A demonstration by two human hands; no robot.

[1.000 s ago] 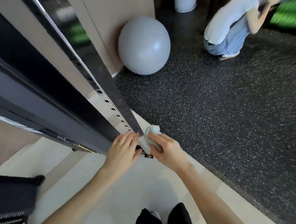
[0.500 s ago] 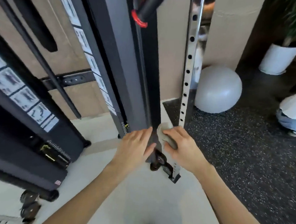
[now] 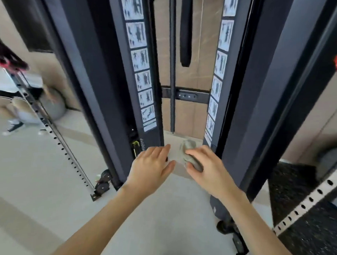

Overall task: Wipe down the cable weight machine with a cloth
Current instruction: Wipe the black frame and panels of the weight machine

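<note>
Cloth (image 3: 188, 150) is bunched in my view's right hand (image 3: 210, 168), just left of the right column (image 3: 248, 112) of the cable weight machine (image 3: 100, 75), low near that column's base and not on metal as far as I can see. My read: lining up a pass. I'd flatten the wad, press it to the column's inner face beside the sticker strip (image 3: 216, 87), wipe in long vertical strokes, and go light on the labels. Right fingers are curled round the cloth. Left hand (image 3: 152, 165), further left of that column, is flat with fingers straight, gripping nothing. I can't tell if its fingertips touch the cloth.
</note>
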